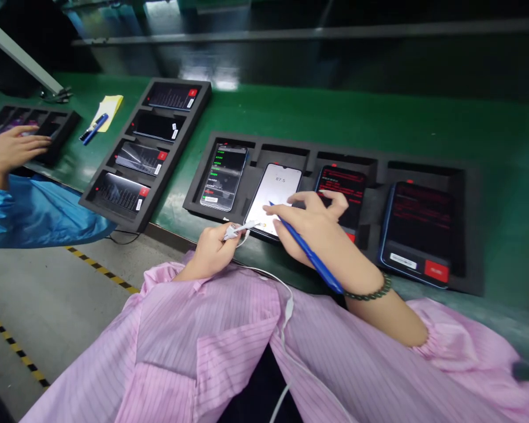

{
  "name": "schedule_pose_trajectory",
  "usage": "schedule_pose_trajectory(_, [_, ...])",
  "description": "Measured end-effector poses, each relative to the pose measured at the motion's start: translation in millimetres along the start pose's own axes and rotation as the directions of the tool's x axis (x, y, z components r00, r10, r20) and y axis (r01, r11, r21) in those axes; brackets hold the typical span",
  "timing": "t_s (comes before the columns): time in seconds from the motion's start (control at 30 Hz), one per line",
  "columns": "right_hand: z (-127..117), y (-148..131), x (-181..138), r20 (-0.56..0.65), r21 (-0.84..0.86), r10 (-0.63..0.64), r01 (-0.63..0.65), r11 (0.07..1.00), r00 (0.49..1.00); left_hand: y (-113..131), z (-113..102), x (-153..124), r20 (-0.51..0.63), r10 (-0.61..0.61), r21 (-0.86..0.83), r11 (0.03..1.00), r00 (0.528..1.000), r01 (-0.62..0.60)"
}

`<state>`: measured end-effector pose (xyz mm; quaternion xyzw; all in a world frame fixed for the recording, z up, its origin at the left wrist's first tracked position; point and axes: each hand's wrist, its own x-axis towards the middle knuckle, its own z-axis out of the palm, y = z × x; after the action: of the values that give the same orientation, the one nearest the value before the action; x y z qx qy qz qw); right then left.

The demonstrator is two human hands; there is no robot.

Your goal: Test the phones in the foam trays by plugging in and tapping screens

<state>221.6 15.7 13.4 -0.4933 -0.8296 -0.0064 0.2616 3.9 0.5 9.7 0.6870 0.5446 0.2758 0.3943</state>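
Observation:
My left hand (212,251) is closed around white cable plugs (233,231), held at the lower edge of a lit phone (278,181). A white cable (288,308) with a small inline piece runs down over my clothing. The phone's white screen reads 87.5, and it lies in a black tray (472,229). My right hand (312,226) is over this screen with a blue pen (311,255) tucked in its grip. Its fingers reach towards the glass; whether they touch it I cannot tell. In the same tray are a phone with green text (224,176) and two with red text.
To the left, another black tray (176,150) holds several phones. Beyond it are a yellow paper (111,107) and a blue pen (95,129). A co-worker's hand (15,147), with a blue sleeve, is over a further tray (66,126) at far left.

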Motion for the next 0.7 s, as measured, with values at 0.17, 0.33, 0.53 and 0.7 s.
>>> schedule_pose_trajectory(0.17, [-18.7, 9.7, -19.0, -0.135, 0.066, -0.012, 0.021, 0.998, 0.991, -1.2, -1.4, -0.3, 0.041, -0.021, 0.098, 0.995, 0.999, 0.017])
schedule_pose_trajectory(0.33, [-19.2, 3.5, -26.3, -0.164, 0.116, -0.104, 0.124, 0.986, 0.981, 1.0, -0.7, -1.0, 0.058, -0.009, 0.191, 0.982, 0.998, -0.002])
schedule_pose_trajectory(0.53, [-14.8, 2.5, -26.3, -0.140, 0.091, -0.127, 0.141, 0.986, 0.982, 4.5, 1.6, -2.2, 0.018, 0.059, 0.262, 0.963, 0.998, -0.062])
schedule_pose_trajectory(0.7, [-12.7, 0.8, -25.2, -0.148, 0.001, -0.058, 0.058, 0.998, 0.987, 2.8, 3.3, -2.1, 0.040, 0.121, 0.367, 0.922, 0.992, -0.127])
